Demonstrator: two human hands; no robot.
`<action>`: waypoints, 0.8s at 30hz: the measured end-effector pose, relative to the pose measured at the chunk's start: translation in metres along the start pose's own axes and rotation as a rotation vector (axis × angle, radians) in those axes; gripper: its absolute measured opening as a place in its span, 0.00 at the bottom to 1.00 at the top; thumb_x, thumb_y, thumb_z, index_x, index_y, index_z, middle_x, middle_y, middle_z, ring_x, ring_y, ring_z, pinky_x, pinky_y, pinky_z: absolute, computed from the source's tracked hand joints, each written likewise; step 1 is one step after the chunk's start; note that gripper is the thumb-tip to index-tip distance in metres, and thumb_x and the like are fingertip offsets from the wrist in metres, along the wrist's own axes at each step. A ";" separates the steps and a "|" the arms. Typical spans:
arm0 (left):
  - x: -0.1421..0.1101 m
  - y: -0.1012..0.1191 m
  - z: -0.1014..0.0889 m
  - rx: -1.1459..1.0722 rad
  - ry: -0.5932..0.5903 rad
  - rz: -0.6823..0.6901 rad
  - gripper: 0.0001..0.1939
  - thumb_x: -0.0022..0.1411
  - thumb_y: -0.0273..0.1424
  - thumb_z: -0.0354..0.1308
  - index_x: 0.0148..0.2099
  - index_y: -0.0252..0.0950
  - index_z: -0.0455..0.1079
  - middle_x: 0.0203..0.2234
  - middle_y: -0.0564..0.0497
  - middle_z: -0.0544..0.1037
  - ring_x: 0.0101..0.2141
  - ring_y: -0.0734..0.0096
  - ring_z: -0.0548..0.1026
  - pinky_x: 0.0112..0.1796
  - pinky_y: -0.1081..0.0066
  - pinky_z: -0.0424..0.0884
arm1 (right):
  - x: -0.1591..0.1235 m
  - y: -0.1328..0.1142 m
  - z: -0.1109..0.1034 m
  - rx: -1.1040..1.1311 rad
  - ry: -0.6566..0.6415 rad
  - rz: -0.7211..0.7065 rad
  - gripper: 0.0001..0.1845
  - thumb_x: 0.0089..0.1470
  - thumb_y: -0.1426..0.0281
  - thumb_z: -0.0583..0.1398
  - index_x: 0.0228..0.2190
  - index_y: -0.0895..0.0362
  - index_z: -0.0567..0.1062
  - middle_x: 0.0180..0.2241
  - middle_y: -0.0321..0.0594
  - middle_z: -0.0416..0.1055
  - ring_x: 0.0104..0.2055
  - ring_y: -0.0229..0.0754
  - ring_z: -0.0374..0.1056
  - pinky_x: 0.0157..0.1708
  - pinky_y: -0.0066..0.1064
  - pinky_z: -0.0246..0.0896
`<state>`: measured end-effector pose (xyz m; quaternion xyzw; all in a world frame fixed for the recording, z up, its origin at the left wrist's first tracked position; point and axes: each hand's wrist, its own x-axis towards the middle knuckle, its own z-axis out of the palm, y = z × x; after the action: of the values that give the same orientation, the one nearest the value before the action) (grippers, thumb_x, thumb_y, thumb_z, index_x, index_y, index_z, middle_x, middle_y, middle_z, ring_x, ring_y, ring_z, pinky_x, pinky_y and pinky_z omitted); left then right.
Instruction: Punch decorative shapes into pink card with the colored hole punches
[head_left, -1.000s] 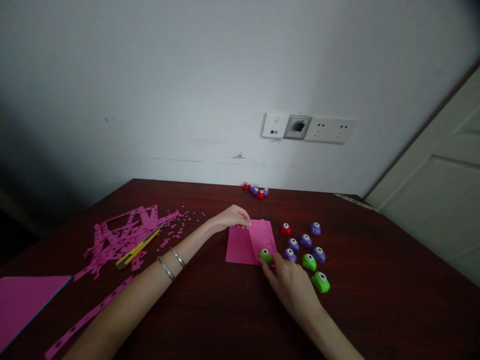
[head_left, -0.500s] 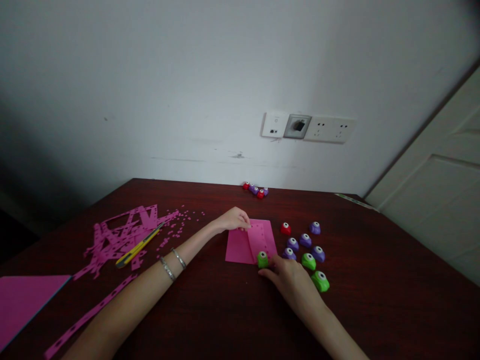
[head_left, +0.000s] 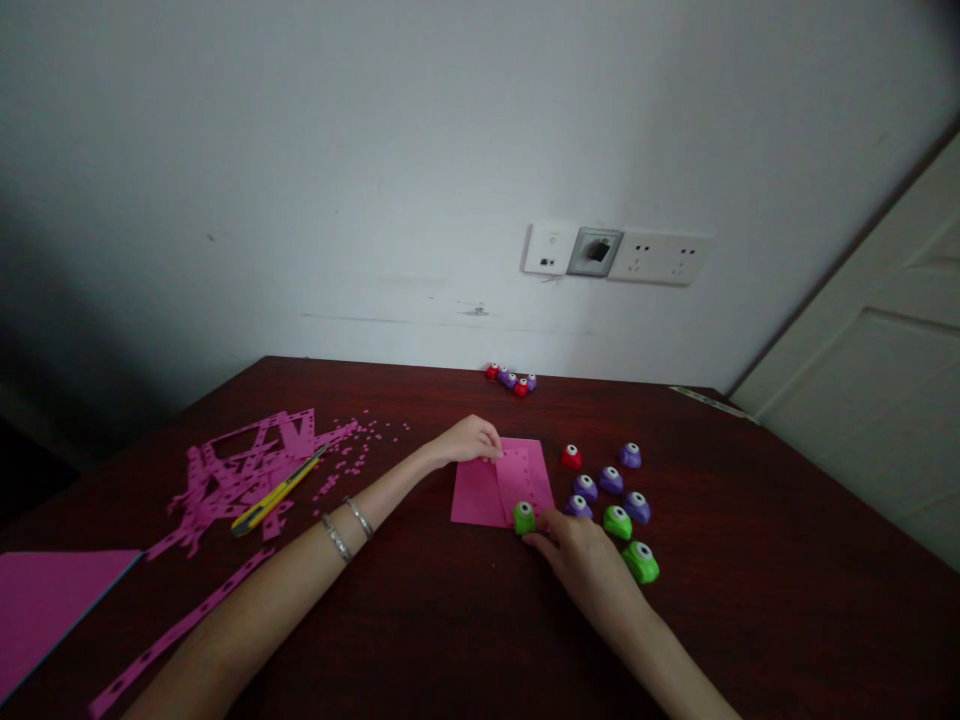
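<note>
A folded pink card [head_left: 478, 497] lies on the dark wooden table, its narrow flap marked with small punched holes along the edges. My left hand [head_left: 471, 440] pinches the flap's upper left corner between thumb and fingers. At the card's lower edge, a green craft punch [head_left: 524, 518] with a white and black round button sits over the flap. My right hand [head_left: 574, 545] grips this punch from the right with thumb and fingers. Just beyond that hand stand a purple punch [head_left: 578, 507] and another green punch [head_left: 617, 522].
Several red, purple and green punches [head_left: 611, 480] stand at the right; a small group [head_left: 512, 380] sits near the wall. To the left lie pink paper scraps [head_left: 225, 480], loose punched bits, a yellow utility knife [head_left: 276, 495], a holed strip [head_left: 180, 632] and pink sheets [head_left: 60, 610].
The green punch and my right hand have shifted slightly left and down along the card's lower edge. The flap, raised earlier, now lies flatter. My left hand stays at its corner.
</note>
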<state>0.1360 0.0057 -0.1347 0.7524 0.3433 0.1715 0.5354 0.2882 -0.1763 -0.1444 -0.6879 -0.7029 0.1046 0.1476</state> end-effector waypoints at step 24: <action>0.004 -0.008 0.002 0.047 -0.027 0.067 0.08 0.50 0.32 0.60 0.29 0.31 0.72 0.18 0.51 0.75 0.21 0.74 0.71 0.27 0.74 0.65 | -0.001 -0.003 -0.002 -0.007 -0.013 -0.007 0.06 0.55 0.69 0.55 0.31 0.55 0.72 0.27 0.39 0.75 0.31 0.44 0.73 0.25 0.27 0.56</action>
<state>0.1373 0.0088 -0.1428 0.7782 0.3146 0.1708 0.5160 0.2865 -0.1778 -0.1414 -0.6854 -0.7065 0.1059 0.1410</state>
